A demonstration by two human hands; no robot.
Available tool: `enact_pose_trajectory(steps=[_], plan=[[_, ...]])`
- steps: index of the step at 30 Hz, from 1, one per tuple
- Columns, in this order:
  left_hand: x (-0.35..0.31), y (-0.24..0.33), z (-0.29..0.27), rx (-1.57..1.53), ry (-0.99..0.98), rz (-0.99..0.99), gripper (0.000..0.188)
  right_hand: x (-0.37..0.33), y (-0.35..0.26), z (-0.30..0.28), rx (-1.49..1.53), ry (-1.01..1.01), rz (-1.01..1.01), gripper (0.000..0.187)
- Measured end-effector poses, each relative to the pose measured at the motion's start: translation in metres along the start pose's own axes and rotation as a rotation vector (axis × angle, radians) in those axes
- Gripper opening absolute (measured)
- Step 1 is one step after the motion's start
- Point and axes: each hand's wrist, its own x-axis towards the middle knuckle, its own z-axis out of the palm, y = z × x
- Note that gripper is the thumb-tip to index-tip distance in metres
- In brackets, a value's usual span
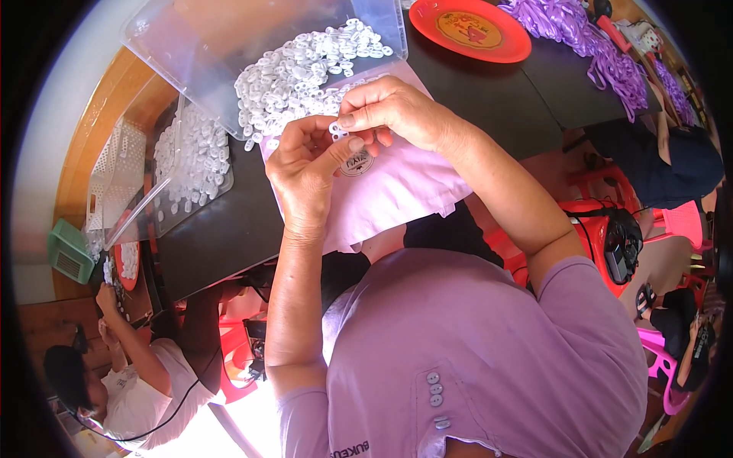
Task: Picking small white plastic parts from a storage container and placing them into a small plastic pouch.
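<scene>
A small white plastic piece with holes (337, 130) is pinched between my two hands, above the table's near edge. My left hand (304, 164) is closed, thumb and fingertips on the piece's lower side. From the right, my right hand (397, 113) grips the same piece with thumb and forefinger; its other fingers are partly hidden. Beneath both hands a pink cloth (405, 187) with a round dark print hangs over the edge onto my lap. Just beyond my hands lies a heap of white oval pieces (294, 76), spilling from a clear plastic tub (191, 61).
Another pile of white pieces (191, 153) lies on a tray to the left. A red plate (469, 30) and bundles of purple cord (561, 30) sit at the back right. One co-worker (137, 374) works at lower left; other people sit at right near red chairs.
</scene>
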Motion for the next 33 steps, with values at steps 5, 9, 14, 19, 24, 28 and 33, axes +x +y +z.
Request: enact_pose_trajectory(steps=[5, 9, 14, 19, 24, 28, 33], plan=[[-0.002, -0.003, 0.003, 0.030, -0.010, 0.136, 0.030, 0.000, 0.004, -0.004, 0.036, -0.053, -0.033, 0.023], [-0.001, -0.006, 0.003, -0.003, 0.005, 0.146, 0.031, 0.001, 0.005, -0.001, 0.060, -0.011, -0.035, 0.023], [-0.002, -0.004, 0.001, -0.037, -0.001, 0.174, 0.031, 0.000, 0.003, -0.002, -0.010, 0.003, -0.064, 0.021], [0.000, -0.004, -0.007, -0.076, -0.029, 0.035, 0.027, 0.001, 0.004, 0.002, 0.040, 0.026, -0.059, 0.020], [0.001, -0.003, -0.001, -0.076, -0.026, 0.072, 0.027, 0.001, 0.005, -0.001, 0.023, 0.033, -0.077, 0.021], [-0.001, -0.003, 0.000, -0.055, 0.020, 0.069, 0.028, 0.001, 0.002, 0.003, 0.039, 0.047, -0.017, 0.023], [-0.001, -0.007, 0.000, 0.045, -0.008, 0.144, 0.030, 0.000, 0.004, 0.001, 0.028, 0.034, -0.039, 0.025]])
